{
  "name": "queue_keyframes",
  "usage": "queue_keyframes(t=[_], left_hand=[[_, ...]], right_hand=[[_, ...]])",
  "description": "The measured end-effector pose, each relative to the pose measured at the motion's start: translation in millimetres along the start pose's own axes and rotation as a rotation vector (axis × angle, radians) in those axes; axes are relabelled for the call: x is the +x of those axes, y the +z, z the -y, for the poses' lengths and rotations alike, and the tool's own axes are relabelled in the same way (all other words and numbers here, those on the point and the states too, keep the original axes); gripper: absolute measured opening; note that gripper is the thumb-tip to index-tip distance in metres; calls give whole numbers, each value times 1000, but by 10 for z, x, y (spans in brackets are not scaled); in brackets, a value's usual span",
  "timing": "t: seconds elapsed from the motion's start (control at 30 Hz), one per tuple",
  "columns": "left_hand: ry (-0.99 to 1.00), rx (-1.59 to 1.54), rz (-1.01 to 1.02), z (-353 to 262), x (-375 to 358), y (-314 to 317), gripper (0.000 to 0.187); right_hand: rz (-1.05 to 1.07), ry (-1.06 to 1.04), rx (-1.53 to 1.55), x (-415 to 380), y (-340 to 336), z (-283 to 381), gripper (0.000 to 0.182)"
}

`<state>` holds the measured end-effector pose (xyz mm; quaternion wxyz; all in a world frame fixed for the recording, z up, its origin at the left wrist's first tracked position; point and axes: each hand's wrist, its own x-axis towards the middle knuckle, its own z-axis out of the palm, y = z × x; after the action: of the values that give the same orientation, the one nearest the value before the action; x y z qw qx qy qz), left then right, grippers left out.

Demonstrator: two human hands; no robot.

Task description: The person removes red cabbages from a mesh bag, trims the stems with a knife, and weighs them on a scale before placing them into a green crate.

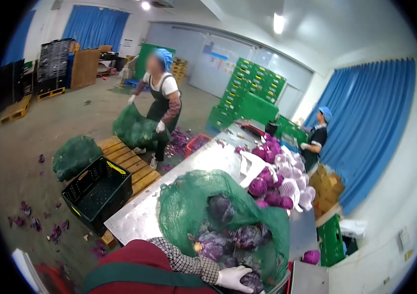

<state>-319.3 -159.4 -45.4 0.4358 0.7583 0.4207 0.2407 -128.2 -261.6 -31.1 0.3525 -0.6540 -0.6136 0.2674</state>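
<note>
A green mesh bag (pixel 181 201) lies open on the metal table, with several dark purple cabbages (pixel 220 208) in it. My left hand (pixel 235 279), in a white glove, rests with curved fingers on a cabbage (pixel 252 281) at the bottom of the view, near the bag's lower edge. What the fingers hold there is partly hidden by the hand. A checkered sleeve covers that arm. My right hand is not in view. Past the bag lie peeled purple cabbages (pixel 258 187), some in white foam nets (pixel 289 188).
A black crate (pixel 98 188) and a wooden pallet (pixel 142 183) stand left of the table (pixel 135 215). A co-worker (pixel 162 98) grips a green mesh bag (pixel 135 128). Another person (pixel 318 137) stands at the far right side, near stacked green crates (pixel 252 90).
</note>
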Motion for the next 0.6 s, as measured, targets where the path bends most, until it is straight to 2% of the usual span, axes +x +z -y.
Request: queue_keyframes(t=[0.07,0.13,0.2,0.23,0.27,0.33,0.37,0.4,0.43,0.53,0.57,0.6], left_hand=[[22,-121,24,61,108,259,103],[58,-206,34,168,197,494,94],[107,-168,217,295,290,549,84],[114,-1,208,302,265,552,77],[185,106,178,299,242,555,78],[533,302,0,252,185,605,81],[547,362,82,191,222,619,85],[621,398,40,150,238,655,91],[549,447,107,121,224,676,94],[410,632,225,-121,172,530,101],[368,598,253,-133,197,494,98],[328,635,291,-136,255,446,104]], right_hand=[[-25,0,-98,-72,-119,-75,27],[-139,-277,-358,-9,-71,-656,27],[-23,-168,-328,-50,-85,-619,26],[-73,83,3,-90,-58,-303,28],[-119,-35,-55,-80,71,-830,33],[-114,293,284,-147,8,-223,35],[-124,324,361,-144,86,-408,35],[-133,354,432,-141,117,-401,34],[-186,218,317,-180,97,-368,33],[-111,99,211,-268,-7,-203,32],[-65,222,223,-272,-62,-82,31],[-141,397,695,-237,-38,-74,31]])
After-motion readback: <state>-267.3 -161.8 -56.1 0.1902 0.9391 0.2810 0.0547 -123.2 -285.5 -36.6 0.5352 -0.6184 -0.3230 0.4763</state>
